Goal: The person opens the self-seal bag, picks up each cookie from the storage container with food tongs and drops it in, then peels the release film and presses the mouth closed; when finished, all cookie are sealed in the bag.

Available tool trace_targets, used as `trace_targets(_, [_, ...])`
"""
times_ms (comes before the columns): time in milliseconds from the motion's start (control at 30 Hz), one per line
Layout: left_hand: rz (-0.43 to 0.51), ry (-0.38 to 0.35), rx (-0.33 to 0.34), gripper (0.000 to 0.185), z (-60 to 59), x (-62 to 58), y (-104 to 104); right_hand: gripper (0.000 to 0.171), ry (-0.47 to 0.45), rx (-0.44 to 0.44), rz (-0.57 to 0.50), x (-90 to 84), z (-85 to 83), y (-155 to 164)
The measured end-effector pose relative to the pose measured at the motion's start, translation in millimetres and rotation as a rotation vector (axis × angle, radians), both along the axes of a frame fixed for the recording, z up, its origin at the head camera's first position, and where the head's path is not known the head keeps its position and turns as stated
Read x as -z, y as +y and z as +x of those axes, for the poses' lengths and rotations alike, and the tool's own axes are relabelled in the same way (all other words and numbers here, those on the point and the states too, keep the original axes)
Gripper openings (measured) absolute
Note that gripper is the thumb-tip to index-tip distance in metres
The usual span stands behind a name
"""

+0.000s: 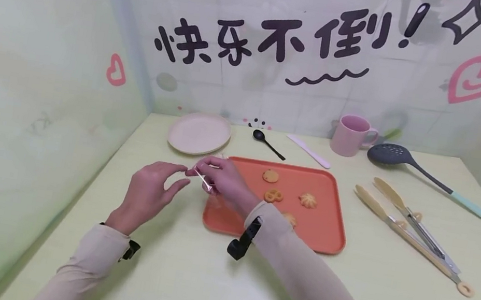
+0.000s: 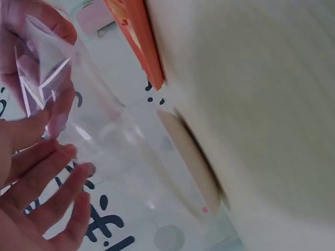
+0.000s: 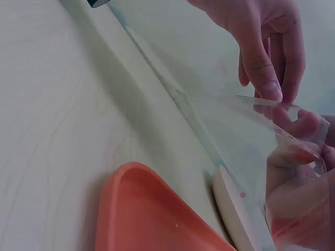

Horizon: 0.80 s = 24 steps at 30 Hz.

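Head view shows our right hand (image 1: 223,181) pinching a small clear plastic bag (image 1: 204,177) above the tabletop (image 1: 183,272), beside the orange tray (image 1: 326,232). Our left hand (image 1: 151,191) is spread, reaching. We're opening it; next, we pull the sides apart gently.

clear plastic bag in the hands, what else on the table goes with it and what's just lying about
In hand: clear plastic bag, pinched by right hand, left hand open beside it; likely the biscuits on the orange tray.

Lying about: beige round plate, black spoon, pink mug, grey slotted spoon, wooden tongs.
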<state>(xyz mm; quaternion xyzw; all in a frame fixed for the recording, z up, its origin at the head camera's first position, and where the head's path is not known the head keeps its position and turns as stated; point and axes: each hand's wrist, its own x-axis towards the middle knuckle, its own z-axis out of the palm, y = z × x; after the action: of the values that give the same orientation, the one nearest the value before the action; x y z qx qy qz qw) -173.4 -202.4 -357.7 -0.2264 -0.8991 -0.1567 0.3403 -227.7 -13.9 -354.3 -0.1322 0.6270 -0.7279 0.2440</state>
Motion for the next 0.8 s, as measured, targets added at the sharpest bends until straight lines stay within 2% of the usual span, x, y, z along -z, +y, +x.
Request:
trace_targets(167, [0.035, 0.066, 0.03, 0.015, -6.1, -0.3, -3.8, 0.015, -0.097, -0.025, -0.077, 3.2, -2.6, -2.7])
trace_targets(233, [0.022, 0.105, 0.028, 0.012, -7.0, -0.1, -6.0, 0.019, -0.094, -0.032, -0.062, 4.5, -2.7, -2.7])
trace_targets(333, [0.013, 0.131, 0.011, 0.011, -7.9, -1.0, -10.8, 0.031, -0.031, -0.043, 0.0, 4.3, -1.9, -1.2])
trace_targets(433, [0.037, 0.118, -0.004, 0.012, -8.5, -3.3, -15.3, 0.038, 0.107, -0.052, 0.129, 2.5, -0.1, 2.2])
trace_targets(533, [0.081, 0.095, 0.007, 0.012, -9.6, -5.9, -19.2, 0.034, 0.318, -0.096, 0.345, 0.8, 1.1, 5.9])
trace_targets(633, [0.119, 0.081, 0.031, 0.012, -10.4, -6.8, -22.5, 0.031, 0.508, -0.185, 0.56, 0.9, 1.4, 10.0])
trace_targets(733, [0.14, 0.069, 0.043, 0.013, -11.3, -6.7, -25.2, 0.031, 0.614, -0.257, 0.709, 3.7, 0.0, 13.5])
trace_targets(800, [0.15, 0.057, 0.041, 0.014, -12.2, -6.3, -27.1, 0.029, 0.656, -0.283, 0.758, 6.4, -1.6, 15.8])
